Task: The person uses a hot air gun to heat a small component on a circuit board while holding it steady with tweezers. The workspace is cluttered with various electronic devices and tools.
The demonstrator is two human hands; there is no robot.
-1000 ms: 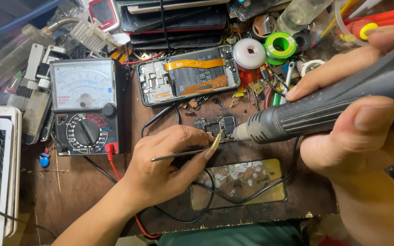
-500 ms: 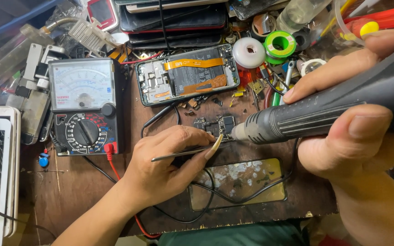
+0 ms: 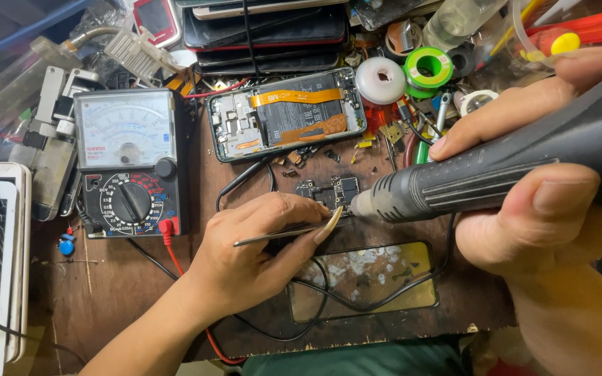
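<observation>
Two tools are being gripped: tweezers [image 3: 280, 235] by the left hand [image 3: 249, 261], pinning the small circuit board [image 3: 330, 193], while the hot-air wand [image 3: 496, 167], clasped by the right hand [image 3: 531, 209], is being aimed there.

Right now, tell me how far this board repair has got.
Done: the phone lies opened, its small circuit board out on the bench. In hand: left hand holds tweezers at the board; right hand aims the hot-air handpiece. Left: phone unassembled.
</observation>
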